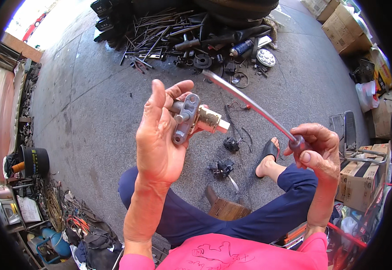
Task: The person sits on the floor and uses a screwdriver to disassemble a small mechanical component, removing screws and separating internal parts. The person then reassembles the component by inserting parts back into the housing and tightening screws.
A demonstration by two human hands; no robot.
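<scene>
My left hand point(157, 130) is raised at the middle, its fingers behind a metal part that it holds. That part has a flat grey bracket point(190, 108) with rounded, holed ends, a short pin, and a brass-coloured cylinder point(208, 120) ending in a white tip. To the right, my right hand point(317, 148) grips a screwdriver point(250, 102) by its dark reddish handle. Its long shaft slants up and left, and the tip is above the metal part, apart from it. Below, two small black parts point(223, 169) with wires lie on the ground.
A pile of metal rods point(160, 33) and scrap lies ahead, with a blue spray can point(241, 47) and a round perforated disc point(266, 57). Cardboard boxes point(362, 180) stand at right beside a metal-framed chair point(351, 135). At left are a black bucket point(36, 161) and tangled cables point(76, 220).
</scene>
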